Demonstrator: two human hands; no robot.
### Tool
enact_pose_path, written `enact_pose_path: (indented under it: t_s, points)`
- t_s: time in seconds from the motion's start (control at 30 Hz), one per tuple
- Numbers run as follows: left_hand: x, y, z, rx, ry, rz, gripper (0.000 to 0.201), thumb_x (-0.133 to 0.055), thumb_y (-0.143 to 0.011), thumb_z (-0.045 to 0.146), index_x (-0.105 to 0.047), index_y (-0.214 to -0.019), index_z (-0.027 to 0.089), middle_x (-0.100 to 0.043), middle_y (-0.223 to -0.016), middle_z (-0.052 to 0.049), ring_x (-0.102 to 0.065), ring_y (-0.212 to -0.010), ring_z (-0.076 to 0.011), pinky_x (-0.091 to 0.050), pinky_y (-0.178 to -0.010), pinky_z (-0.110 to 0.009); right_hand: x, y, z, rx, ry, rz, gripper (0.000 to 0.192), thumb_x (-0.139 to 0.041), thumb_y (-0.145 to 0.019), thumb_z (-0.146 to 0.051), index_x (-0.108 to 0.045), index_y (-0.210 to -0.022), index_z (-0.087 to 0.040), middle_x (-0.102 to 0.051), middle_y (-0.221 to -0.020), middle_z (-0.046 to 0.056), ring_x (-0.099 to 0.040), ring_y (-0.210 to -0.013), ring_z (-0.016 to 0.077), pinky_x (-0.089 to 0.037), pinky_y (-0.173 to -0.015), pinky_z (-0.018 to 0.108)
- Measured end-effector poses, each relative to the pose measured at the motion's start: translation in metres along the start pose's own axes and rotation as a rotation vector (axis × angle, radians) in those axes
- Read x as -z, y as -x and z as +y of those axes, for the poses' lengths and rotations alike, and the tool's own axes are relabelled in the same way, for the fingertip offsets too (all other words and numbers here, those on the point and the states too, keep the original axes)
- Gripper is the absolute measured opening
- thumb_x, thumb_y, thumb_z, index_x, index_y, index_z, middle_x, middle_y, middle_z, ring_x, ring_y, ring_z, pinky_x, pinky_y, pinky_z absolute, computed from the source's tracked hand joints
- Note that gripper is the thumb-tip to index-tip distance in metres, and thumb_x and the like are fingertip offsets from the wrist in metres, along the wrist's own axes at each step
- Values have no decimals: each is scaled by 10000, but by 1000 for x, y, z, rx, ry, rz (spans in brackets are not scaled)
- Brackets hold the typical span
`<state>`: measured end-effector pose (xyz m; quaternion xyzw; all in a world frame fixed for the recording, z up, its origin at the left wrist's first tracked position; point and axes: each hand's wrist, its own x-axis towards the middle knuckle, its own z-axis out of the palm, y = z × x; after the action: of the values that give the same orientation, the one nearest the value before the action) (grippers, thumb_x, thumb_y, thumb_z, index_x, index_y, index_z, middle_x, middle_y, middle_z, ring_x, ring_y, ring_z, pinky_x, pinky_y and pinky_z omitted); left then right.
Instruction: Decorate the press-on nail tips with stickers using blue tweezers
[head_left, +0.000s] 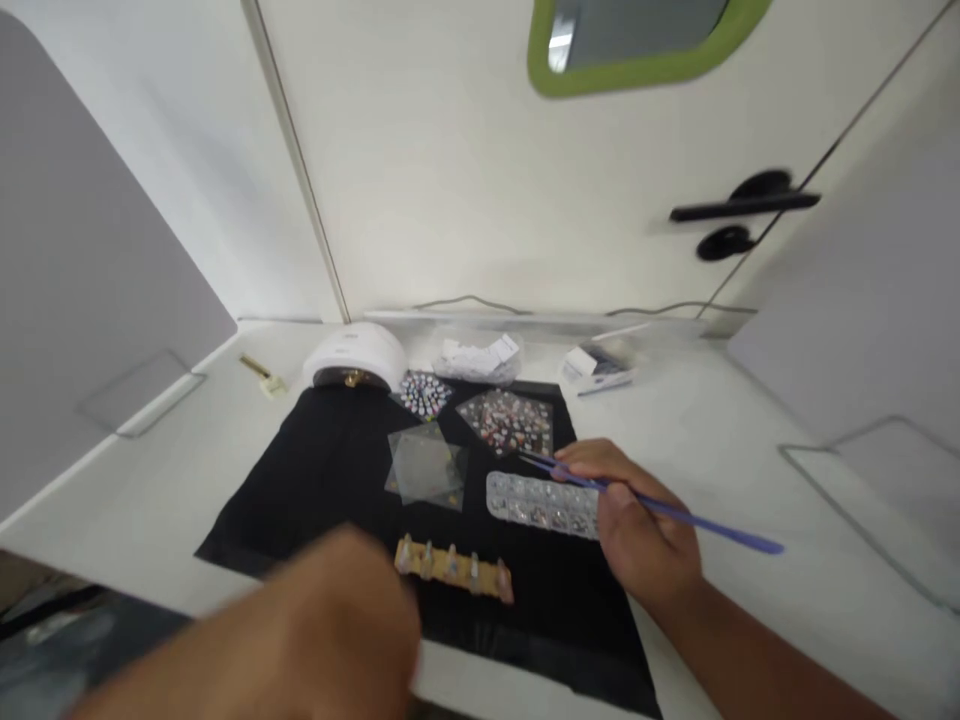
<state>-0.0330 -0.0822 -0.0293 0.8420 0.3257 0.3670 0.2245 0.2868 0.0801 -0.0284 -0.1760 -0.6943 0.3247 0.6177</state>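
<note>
My right hand [637, 520] holds a purple pointed tool [675, 512] like a pen, its tip over the black cloth [315, 470] by a clear compartment box of small gems [540, 502]. My left hand [337, 620] is blurred and close to the camera at the lower left, next to a wooden strip carrying several nail tips [454, 568]; whether it holds anything cannot be told.
On the cloth lie clear sticker sheets [427, 465], a sheet of coloured decorations [510, 420] and a round gem wheel [422, 393]. A white nail lamp [356, 357] stands behind, with plastic packets [480, 358] near the wall. Grey dividers [90, 250] flank the white desk.
</note>
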Motion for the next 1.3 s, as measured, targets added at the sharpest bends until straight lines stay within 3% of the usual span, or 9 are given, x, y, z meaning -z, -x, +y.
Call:
enact_pose_path:
  t_s: [0.1, 0.2, 0.3, 0.4, 0.6, 0.8, 0.93, 1.07, 1.3]
  points:
    - [40, -80, -38, 215, -152, -77, 290, -584, -981, 329, -609, -1234, 191, -619, -1278, -104, -642, -1071, -232, -563, -909, -442, -5, 1, 5, -79, -71, 52, 236, -567, -944, -364, -768, -947, -243, -707, -880, 73, -654, -894, 245, -525, -773, 393]
    - [46, -120, -72, 360, -320, -172, 386, -630, -946, 345, -579, -1291, 180, -579, -1344, -117, -571, -1213, -293, -474, -1022, -543, -9, -2, 6, -124, -124, 106, 235, -565, -941, -347, -776, -918, -246, -701, -838, 61, -661, -840, 227, -530, -703, 362]
    - [30, -124, -83, 427, -440, -281, 566, -706, -874, 401, -534, -1368, 187, -514, -1431, -134, -469, -1319, -355, -374, -1084, -611, -10, -5, 6, -131, -135, 131, 234, -585, -923, -358, -786, -878, -245, -706, -775, 60, -673, -825, 242, -529, -676, 372]
    - [18, -118, -83, 455, -502, -353, 668, -738, -837, 402, -500, -1427, 199, -531, -1412, -140, -472, -1284, -366, -366, -1076, -590, -11, -6, 6, -130, -124, 139, 232, -604, -903, -370, -792, -862, -240, -712, -733, 62, -675, -805, 256, -526, -696, 399]
    - [19, -119, -87, 465, -528, -402, 607, -727, -832, 421, -563, -1380, 214, -616, -1200, -129, -516, -1129, -352, -392, -995, -557, -16, -4, 7, -158, -105, 116, 243, -602, -906, -380, -801, -870, -245, -692, -696, 79, -657, -782, 279, -508, -744, 443]
    - [17, -117, -84, 447, -418, -338, 347, -755, -802, 319, -678, -1121, 206, -588, -1169, -98, -497, -1100, -312, -389, -1004, -537, -18, -4, 6, -126, -90, 109, 249, -590, -922, -378, -794, -884, -241, -720, -722, 57, -661, -774, 249, -507, -761, 418]
    - [16, -116, -80, 451, -265, -261, 225, -742, -823, 292, -648, -982, 163, -622, -1030, -52, -561, -1020, -251, -442, -959, -490, -20, -3, 4, -124, -120, 93, 253, -591, -926, -368, -797, -907, -222, -725, -732, 67, -667, -819, 248, -499, -770, 405]
    - [14, -112, -81, 511, 8, -129, 227, -660, -919, 336, -618, -1038, 148, -621, -899, -17, -604, -767, -158, -535, -727, -343, -26, -1, -1, -108, -151, 83, 247, -590, -925, -373, -797, -903, -239, -726, -749, 61, -668, -814, 241, -515, -756, 407]
    - [5, -118, -69, 538, 635, 216, 287, -587, -967, 355, -550, -1177, 162, -556, -788, 27, -499, -553, -84, -468, -519, -228, -42, 1, -34, -74, -193, 16, 285, -525, -958, -401, -775, -939, -266, -733, -737, 47, -662, -822, 253, -509, -907, 491]
